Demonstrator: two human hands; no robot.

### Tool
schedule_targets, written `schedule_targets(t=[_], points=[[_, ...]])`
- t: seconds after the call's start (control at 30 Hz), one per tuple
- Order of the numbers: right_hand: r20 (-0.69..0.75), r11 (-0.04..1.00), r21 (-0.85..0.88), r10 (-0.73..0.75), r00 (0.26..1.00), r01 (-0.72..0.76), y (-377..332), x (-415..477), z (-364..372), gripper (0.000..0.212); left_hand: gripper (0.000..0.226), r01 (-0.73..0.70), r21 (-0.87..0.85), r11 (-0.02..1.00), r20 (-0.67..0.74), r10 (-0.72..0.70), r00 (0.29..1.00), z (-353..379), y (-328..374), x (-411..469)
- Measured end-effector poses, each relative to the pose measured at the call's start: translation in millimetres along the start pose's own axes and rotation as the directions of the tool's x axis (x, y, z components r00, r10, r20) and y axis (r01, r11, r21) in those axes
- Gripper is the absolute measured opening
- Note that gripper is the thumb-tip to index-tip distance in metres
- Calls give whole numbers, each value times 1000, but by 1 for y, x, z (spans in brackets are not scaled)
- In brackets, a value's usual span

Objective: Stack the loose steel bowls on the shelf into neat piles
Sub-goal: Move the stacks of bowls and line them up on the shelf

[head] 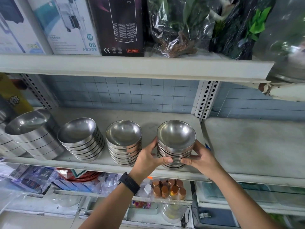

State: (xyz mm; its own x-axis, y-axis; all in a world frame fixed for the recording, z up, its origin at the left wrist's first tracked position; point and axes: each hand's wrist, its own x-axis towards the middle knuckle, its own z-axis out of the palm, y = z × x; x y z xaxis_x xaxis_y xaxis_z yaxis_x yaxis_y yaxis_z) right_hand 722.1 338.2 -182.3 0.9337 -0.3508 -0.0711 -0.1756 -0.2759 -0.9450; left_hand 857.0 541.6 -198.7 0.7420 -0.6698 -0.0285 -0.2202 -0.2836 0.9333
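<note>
Landmark = held pile (175,142) of steel bowls, standing on the shelf (148,116) near its front edge. Farthest left of it, a big pile (33,134) of wider bowls leans over, partly cut by the frame edge; nearer, a second pile (80,139) tilts too, rims fanned out, so prob. wants squaring; just left of the held pile, a third pile (124,142) sits about upright, a narrow gap between. Left hand (148,157), w/ a dark wristband (128,183) on its wrist, cups the held pile's left side, thumb across the lower front; right hand (199,157) mirrors it on the right side; thumb tips nearly meet in front; so both hands are clamped round the pile, low down, likely to true up the nested rims or shift the lot w/o toppling it. Right of the pile & behind: a slotted upright (206,100); beyond that, the neighbouring shelf board (247,146). No loose single bowls in view; task looks close to done.
</note>
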Motion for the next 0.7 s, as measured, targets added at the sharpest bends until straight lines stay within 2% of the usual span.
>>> schedule_targets(t=[0.17,0.3,0.37,0.53,0.7], points=[[14,1000,5,-20,1000,20,-2,1,-1,97,113,-26,-4,1000,12,26,1000,-2,4,2],[20,994,-58,-87,996,88,-9,2,-8,117,119,-76,-21,997,22,77,997,-4,13,5],[16,991,-73,-111,994,112,-16,5,-14,115,118,-93,-5,996,33,93,995,-4,18,6],[42,986,-120,-110,993,114,-31,10,-19,92,111,-83,17,996,60,82,995,-5,15,7],[44,991,-79,-105,994,108,-31,10,-18,100,110,-57,80,995,30,55,998,-6,13,5]])
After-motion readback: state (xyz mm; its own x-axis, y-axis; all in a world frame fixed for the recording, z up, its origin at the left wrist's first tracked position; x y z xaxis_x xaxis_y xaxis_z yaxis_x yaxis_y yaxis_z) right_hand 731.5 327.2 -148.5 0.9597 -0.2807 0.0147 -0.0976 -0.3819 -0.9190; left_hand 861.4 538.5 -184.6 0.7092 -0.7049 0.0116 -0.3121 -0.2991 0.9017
